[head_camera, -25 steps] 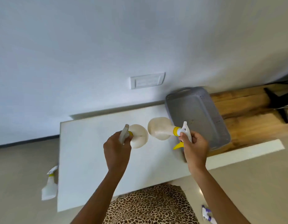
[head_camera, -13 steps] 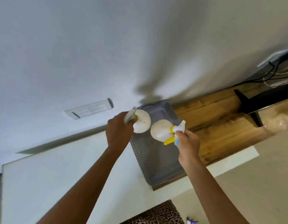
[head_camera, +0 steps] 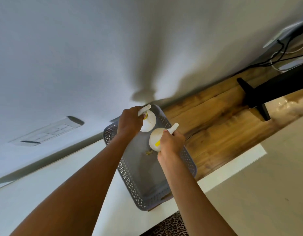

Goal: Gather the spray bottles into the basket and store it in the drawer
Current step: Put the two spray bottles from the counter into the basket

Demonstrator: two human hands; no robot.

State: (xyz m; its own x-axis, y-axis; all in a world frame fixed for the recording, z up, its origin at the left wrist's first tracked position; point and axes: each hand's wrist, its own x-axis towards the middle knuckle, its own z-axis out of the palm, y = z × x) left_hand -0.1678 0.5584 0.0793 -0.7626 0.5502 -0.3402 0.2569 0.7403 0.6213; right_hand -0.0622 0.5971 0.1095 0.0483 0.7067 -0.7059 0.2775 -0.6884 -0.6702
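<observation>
Head view: hands (head_camera: pixel 130 122) grip spray bottles (head_camera: pixel 149 123) over basket (head_camera: pixel 128 174) (necks hidden).

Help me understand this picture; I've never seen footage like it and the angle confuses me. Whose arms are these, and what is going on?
It is one picture from a camera worn on a person's head, looking down at their own arms. The left hand grips a white round spray bottle; the right hand grips a second white spray bottle with yellow trigger. Both are over a grey perforated plastic basket, which lies across a white tabletop and a wooden surface.
</observation>
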